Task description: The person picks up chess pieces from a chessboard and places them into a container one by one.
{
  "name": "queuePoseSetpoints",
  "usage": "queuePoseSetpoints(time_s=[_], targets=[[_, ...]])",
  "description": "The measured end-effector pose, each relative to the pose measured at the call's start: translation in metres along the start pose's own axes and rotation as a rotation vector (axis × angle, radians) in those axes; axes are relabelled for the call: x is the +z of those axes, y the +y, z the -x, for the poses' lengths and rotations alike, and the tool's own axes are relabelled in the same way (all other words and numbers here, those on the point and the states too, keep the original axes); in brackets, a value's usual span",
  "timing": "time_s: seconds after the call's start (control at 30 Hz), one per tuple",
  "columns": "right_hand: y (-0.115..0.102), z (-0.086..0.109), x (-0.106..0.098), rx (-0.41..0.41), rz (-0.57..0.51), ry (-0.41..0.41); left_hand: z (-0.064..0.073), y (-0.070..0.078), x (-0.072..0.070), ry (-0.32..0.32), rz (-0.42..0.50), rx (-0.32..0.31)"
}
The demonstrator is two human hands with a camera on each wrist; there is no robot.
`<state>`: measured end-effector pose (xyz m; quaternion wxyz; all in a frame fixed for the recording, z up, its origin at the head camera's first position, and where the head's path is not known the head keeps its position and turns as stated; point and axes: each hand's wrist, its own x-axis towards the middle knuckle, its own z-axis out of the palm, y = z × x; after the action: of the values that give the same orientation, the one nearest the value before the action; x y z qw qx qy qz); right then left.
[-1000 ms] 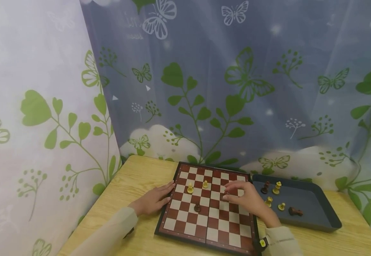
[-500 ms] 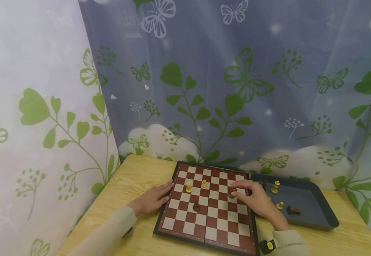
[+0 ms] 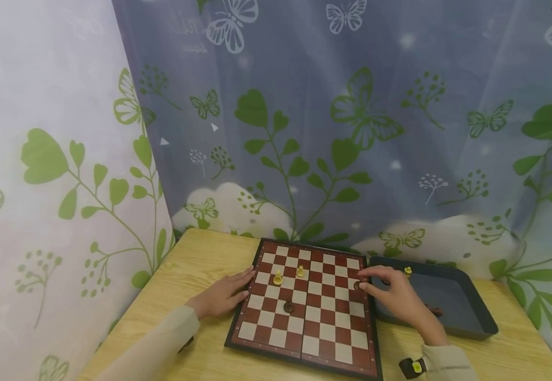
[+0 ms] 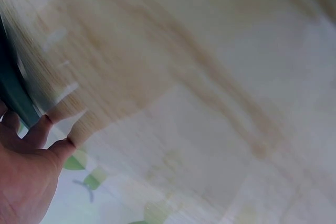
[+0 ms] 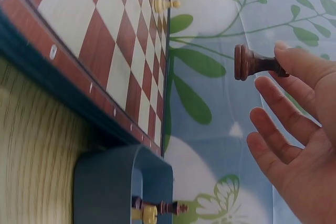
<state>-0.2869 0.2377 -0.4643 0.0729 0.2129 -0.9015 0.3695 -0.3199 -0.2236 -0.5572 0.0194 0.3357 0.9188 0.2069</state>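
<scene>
My right hand (image 3: 395,296) pinches a dark brown chess piece (image 5: 252,65) between thumb and forefinger, over the right border of the chessboard (image 3: 319,346). In the right wrist view the piece is held by its top, its round base towards the board and its head hidden by the fingertips; the other fingers are spread. With fingers extended, my left hand (image 3: 221,296) rests at the board's left edge. On the board stand a cream-yellow piece (image 3: 278,278), a smaller yellow pawn (image 3: 300,271) and a dark piece (image 3: 288,306).
Right of the board lies a dark grey tray (image 3: 452,293). A yellow piece (image 3: 407,271) and a brown piece (image 3: 435,310) show in it, others hidden behind my right hand. A patterned curtain (image 3: 304,132) hangs behind the wooden table (image 3: 204,360).
My right hand has moved rightward with the dark chess piece, from the board's right half to its right border, covering more of the tray. The left hand stays at the left edge.
</scene>
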Motion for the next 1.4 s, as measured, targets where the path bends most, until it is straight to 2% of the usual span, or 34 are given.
queuePoseSetpoints(time_s=[0.3, 0.53, 0.77, 1.1, 1.4], targets=[[0.016, 0.016, -0.023, 0.004, 0.054, 0.047, -0.002, 0.0, 0.001, 0.002, 0.002, 0.021], [0.036, 0.029, -0.047, 0.058, 0.071, 0.056, -0.001, 0.0, 0.001, 0.028, -0.01, 0.039], [0.061, 0.041, -0.074, 0.116, 0.132, 0.07, 0.0, 0.003, 0.001, 0.037, 0.003, 0.048], [0.099, 0.034, -0.094, 0.183, 0.164, 0.07, 0.0, 0.004, 0.0, 0.038, 0.018, 0.03], [0.128, 0.023, -0.093, 0.192, 0.169, 0.023, -0.002, 0.005, -0.002, 0.029, 0.036, 0.023]])
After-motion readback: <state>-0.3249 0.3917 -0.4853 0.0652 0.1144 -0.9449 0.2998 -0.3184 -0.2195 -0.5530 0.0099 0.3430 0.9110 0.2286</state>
